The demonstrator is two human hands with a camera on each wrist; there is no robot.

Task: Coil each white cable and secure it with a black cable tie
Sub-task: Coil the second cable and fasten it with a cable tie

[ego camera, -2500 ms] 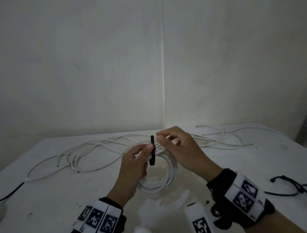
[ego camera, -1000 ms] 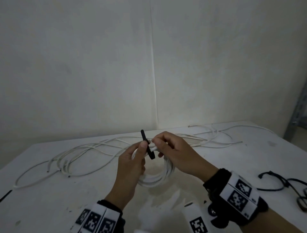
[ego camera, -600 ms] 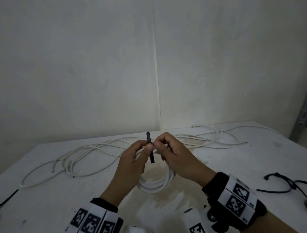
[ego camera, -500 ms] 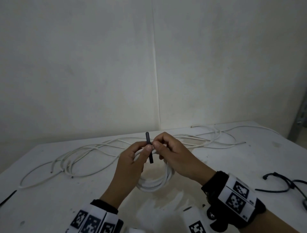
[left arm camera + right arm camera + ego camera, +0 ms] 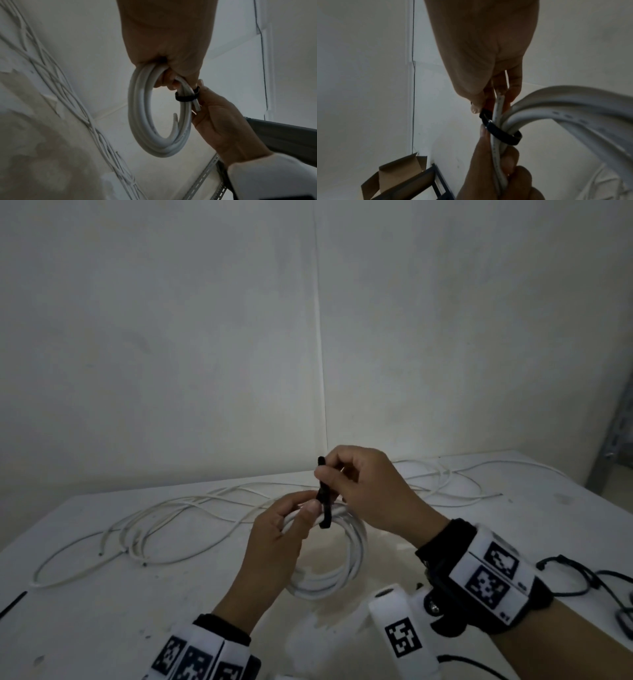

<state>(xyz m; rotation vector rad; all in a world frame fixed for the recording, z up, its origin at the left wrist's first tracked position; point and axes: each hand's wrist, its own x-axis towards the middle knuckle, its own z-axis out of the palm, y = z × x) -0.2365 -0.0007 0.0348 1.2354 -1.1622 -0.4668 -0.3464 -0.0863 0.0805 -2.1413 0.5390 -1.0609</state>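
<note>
A white cable coil (image 5: 337,568) hangs above the table (image 5: 85,611), gripped at its top by my left hand (image 5: 294,518). A black cable tie (image 5: 324,501) loops round the bundled strands (image 5: 186,98) (image 5: 503,133). My right hand (image 5: 337,474) pinches the tie's upper end between thumb and fingers, just above the left thumb. In the left wrist view the coil (image 5: 149,128) dangles below my curled left fingers (image 5: 171,81). The right wrist view has the coil (image 5: 556,108) close and my right fingertips (image 5: 476,108) on the tie.
Several loose white cables (image 5: 164,522) sprawl across the back of the table, from far left to right (image 5: 452,481). Black ties or cords (image 5: 582,580) lie at the table's right edge. A cardboard box (image 5: 399,175) and a metal shelf frame (image 5: 283,129) stand beside the table.
My right hand has risen and drawn the tie's end upward. The tie now leans slightly and sits higher against the coil. The left hand keeps its grip.
</note>
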